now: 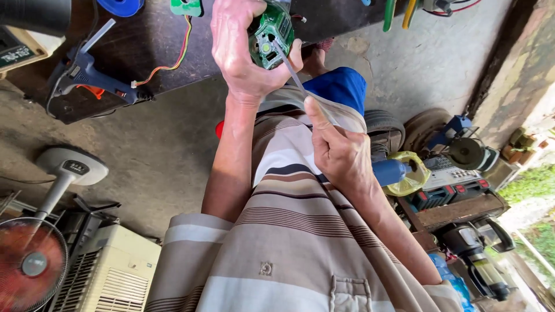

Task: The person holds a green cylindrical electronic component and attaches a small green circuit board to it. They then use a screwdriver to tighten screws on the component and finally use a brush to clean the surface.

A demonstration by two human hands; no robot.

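Note:
My left hand (243, 52) is raised in front of me and grips a small green circuit board assembly (270, 33) with a round part in its middle. My right hand (341, 153) sits lower, in front of my striped shirt, and pinches a thin grey metal tool shaft (292, 72) between thumb and fingers. The shaft slants up and left, and its tip touches the green board near my left thumb. Whatever handle the tool has is hidden inside my right fist.
A dark worktable (162, 52) at the top holds a blue glue gun (87, 75), a blue spool (121, 6) and a green board with coloured wires (185, 7). A standing fan (34, 260) and a white appliance (110, 271) are at lower left. Power tools fill a crate (457, 202) at right, near a tyre (384, 127).

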